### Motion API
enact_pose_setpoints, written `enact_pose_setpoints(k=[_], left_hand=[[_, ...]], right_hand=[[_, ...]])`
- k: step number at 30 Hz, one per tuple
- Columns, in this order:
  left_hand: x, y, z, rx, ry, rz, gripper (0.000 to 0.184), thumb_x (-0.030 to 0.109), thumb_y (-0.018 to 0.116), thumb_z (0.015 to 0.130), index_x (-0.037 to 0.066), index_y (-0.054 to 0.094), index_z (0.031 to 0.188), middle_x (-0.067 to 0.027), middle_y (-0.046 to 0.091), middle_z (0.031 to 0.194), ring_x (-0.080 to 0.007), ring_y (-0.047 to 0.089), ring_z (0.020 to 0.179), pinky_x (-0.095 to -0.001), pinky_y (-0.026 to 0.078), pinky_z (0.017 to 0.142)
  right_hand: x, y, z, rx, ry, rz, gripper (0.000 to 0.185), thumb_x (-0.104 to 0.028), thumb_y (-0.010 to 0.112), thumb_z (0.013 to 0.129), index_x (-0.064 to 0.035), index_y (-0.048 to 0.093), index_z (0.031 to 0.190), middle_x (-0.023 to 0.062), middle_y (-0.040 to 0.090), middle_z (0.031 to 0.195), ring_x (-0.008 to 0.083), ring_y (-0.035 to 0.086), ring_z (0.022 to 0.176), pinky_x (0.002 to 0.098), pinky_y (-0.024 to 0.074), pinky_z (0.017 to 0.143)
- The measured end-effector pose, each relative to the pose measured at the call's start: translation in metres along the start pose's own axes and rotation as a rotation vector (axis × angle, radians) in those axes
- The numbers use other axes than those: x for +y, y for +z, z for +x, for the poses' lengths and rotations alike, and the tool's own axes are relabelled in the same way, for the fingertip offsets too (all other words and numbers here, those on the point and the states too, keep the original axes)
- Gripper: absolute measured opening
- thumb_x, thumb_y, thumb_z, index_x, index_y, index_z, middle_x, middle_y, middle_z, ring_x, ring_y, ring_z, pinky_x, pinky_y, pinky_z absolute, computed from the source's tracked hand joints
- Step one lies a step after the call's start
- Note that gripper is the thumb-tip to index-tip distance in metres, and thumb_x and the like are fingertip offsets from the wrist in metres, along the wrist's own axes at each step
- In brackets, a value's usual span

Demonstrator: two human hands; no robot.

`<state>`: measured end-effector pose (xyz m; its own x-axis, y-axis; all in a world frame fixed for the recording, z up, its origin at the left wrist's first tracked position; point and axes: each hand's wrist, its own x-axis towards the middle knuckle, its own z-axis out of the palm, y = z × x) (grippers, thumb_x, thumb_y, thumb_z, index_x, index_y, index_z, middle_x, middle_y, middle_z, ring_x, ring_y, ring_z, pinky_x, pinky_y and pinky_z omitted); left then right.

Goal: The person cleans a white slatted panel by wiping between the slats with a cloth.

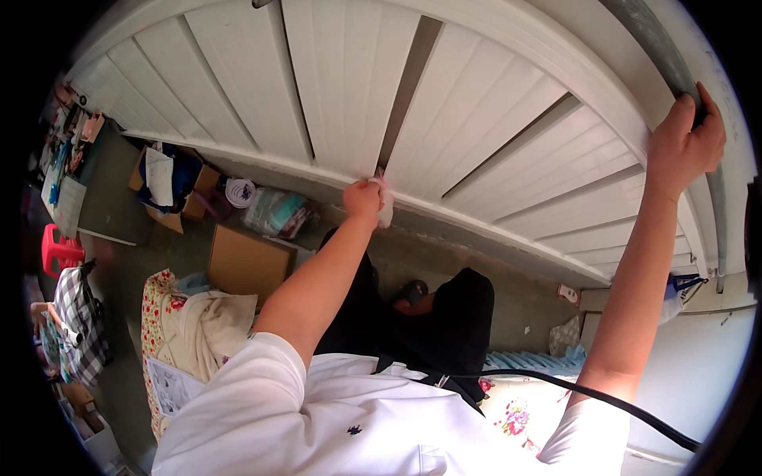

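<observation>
A large white slatted panel (pixel 349 71) with dark gaps between its boards fills the upper part of the head view. My left hand (pixel 363 199) is closed on a crumpled whitish cloth (pixel 385 208). The cloth touches the panel's lower edge at the bottom of one gap. At the far right, my right hand (pixel 689 147) is raised with its fingers wrapped round a grey pipe (pixel 657 46). That pipe runs beside the panel's curved white rim.
An open carton (pixel 198 208) and clear plastic bags (pixel 278 213) lie along the panel's foot at left. Nearer stands a brown cardboard box (pixel 248 263). A red stool (pixel 62 250) is farther left. Floral fabric (pixel 159 317) lies beside me. A black cable (pixel 587 390) crosses at right.
</observation>
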<state>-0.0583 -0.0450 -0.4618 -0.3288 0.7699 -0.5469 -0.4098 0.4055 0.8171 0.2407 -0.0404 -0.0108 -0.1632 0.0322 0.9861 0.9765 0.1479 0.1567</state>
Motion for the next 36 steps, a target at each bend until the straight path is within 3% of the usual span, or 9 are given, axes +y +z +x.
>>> enact_pose_setpoints(k=[2,5,8,11,14,17,29,32,36], left_hand=[[-0.007,0.004,-0.011,-0.063,0.035,-0.192,0.019,0.013,0.061,0.091,0.001,0.069,0.104,-0.0011,0.062,0.075,-0.0094,0.058,0.064,-0.0274,0.048,0.057],[0.006,0.004,-0.046,-0.155,0.202,0.002,0.033,0.015,0.062,0.090,0.001,0.065,0.119,-0.0125,0.069,0.091,-0.0235,0.066,0.081,-0.0364,0.054,0.078],[-0.022,0.002,-0.028,-0.042,0.525,0.591,0.048,0.020,0.061,0.090,0.003,0.055,0.135,-0.0192,0.066,0.115,-0.0349,0.062,0.107,-0.0435,0.051,0.093],[-0.011,-0.014,-0.023,-0.225,0.513,0.849,0.065,0.023,0.061,0.089,0.009,0.039,0.148,-0.0215,0.056,0.134,-0.0416,0.049,0.126,-0.0477,0.046,0.100],[0.027,-0.024,-0.039,-0.333,0.452,1.223,0.075,0.024,0.063,0.088,0.014,0.027,0.154,-0.0202,0.060,0.130,-0.0401,0.055,0.122,-0.0463,0.047,0.098],[0.039,-0.024,-0.037,-0.372,0.392,1.379,0.081,0.025,0.064,0.087,0.017,0.021,0.155,-0.0193,0.064,0.123,-0.0385,0.060,0.115,-0.0457,0.049,0.095],[0.037,-0.033,-0.035,-0.423,0.594,1.382,0.061,0.024,0.056,0.092,0.008,0.034,0.147,-0.0214,0.069,0.110,-0.0392,0.066,0.101,-0.0486,0.052,0.084],[0.037,-0.029,-0.034,-0.327,0.623,1.330,0.036,0.023,0.054,0.092,0.008,0.051,0.125,-0.0153,0.071,0.102,-0.0359,0.067,0.099,-0.0472,0.052,0.081],[0.014,-0.031,-0.012,-0.202,0.734,1.330,0.022,0.022,0.052,0.094,0.009,0.055,0.112,-0.0162,0.070,0.092,-0.0377,0.068,0.087,-0.0500,0.052,0.073]], right_hand=[[0.003,0.002,0.000,0.008,-0.013,0.014,0.034,-0.033,0.057,0.087,-0.0127,0.073,0.108,0.0047,0.069,0.097,0.0270,0.060,0.102,0.0424,0.0400,0.098],[0.004,0.003,0.000,0.012,-0.021,0.011,0.034,-0.033,0.057,0.087,-0.0125,0.073,0.108,0.0047,0.069,0.097,0.0271,0.060,0.102,0.0421,0.0401,0.097],[0.001,0.003,0.000,0.005,0.025,0.039,0.033,-0.033,0.058,0.087,-0.0124,0.073,0.108,0.0048,0.069,0.099,0.0273,0.060,0.101,0.0422,0.0404,0.097],[0.005,0.002,0.000,0.006,-0.016,0.001,0.033,-0.033,0.058,0.087,-0.0124,0.073,0.108,0.0050,0.070,0.099,0.0274,0.060,0.101,0.0414,0.0411,0.096],[0.003,0.004,-0.001,0.049,-0.041,-0.005,0.032,-0.032,0.058,0.087,-0.0122,0.073,0.108,0.0049,0.070,0.099,0.0272,0.061,0.100,0.0402,0.0421,0.095],[0.001,0.002,0.001,0.041,-0.057,-0.016,0.033,-0.033,0.059,0.087,-0.0121,0.073,0.108,0.0050,0.069,0.098,0.0268,0.061,0.100,0.0392,0.0423,0.095],[-0.002,0.000,0.003,0.018,-0.038,-0.001,0.032,-0.030,0.057,0.086,-0.0105,0.073,0.105,0.0052,0.068,0.093,0.0253,0.062,0.094,0.0393,0.0440,0.091],[-0.001,0.000,0.002,-0.005,0.000,0.030,0.032,-0.030,0.057,0.086,-0.0108,0.073,0.106,0.0049,0.068,0.095,0.0246,0.061,0.096,0.0390,0.0427,0.093],[-0.002,0.004,0.000,0.066,-0.060,-0.001,0.033,-0.031,0.057,0.087,-0.0114,0.073,0.107,0.0058,0.068,0.096,0.0255,0.060,0.096,0.0391,0.0421,0.094]])
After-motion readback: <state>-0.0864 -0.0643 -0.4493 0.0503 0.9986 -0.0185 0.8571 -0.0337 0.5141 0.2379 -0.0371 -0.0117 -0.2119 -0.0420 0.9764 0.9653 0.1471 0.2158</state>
